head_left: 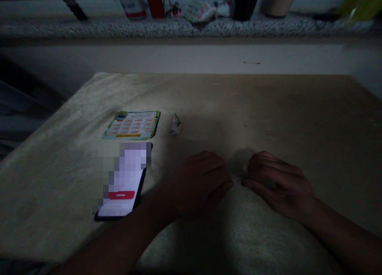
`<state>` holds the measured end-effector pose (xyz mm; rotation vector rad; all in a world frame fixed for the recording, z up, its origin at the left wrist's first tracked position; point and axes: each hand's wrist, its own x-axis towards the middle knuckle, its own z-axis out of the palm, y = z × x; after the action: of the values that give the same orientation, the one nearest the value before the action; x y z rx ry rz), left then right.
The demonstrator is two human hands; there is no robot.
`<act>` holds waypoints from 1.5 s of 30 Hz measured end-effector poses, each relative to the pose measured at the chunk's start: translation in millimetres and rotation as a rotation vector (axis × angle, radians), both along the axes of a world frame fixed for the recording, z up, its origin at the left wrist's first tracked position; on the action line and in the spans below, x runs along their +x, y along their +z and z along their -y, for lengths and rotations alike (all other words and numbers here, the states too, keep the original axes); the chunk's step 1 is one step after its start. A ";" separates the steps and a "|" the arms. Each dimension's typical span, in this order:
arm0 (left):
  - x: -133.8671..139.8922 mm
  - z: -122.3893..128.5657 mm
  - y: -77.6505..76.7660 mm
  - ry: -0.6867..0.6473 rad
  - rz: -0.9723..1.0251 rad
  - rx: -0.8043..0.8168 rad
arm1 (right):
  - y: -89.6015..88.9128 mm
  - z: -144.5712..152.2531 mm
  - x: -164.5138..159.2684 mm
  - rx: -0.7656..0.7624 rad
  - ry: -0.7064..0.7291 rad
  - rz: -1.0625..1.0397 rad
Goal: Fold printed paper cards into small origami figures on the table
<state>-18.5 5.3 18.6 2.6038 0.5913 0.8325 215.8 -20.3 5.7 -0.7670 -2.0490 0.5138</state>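
My left hand is over the middle of the table, fingers curled together and thumb tip pressed in. Facing it across a small gap, my right hand has its thumb and fingers pinched close to the tabletop. In the dim light, whatever lies in either pinch is too small or too dark to make out. A lit smartphone with a red button on its screen lies left of my left forearm. Beyond it rests a stack of printed cards, with a small folded paper piece to its right.
The pale table ends at a white wall. Above the wall, a speckled stone ledge carries a red and white can, a red container, a crumpled printed wrapper, a dark bottle and a beige container.
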 end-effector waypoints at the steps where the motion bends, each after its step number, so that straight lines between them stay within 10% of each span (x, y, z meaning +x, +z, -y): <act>1: -0.2 -0.3 0.1 0.000 -0.002 -0.006 | 0.0 0.2 -0.1 0.004 0.002 0.007; 25: -4.2 -5.4 -1.7 -0.135 0.077 -0.291 | -6.7 1.6 0.2 -0.044 0.137 0.033; 45: 0.4 -2.6 -4.3 -0.061 0.054 -0.050 | -5.0 0.4 1.5 0.085 0.108 0.027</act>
<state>-18.1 7.9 14.2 2.5328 0.5090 0.8551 217.3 -20.7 0.7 -0.6182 -2.1312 0.4752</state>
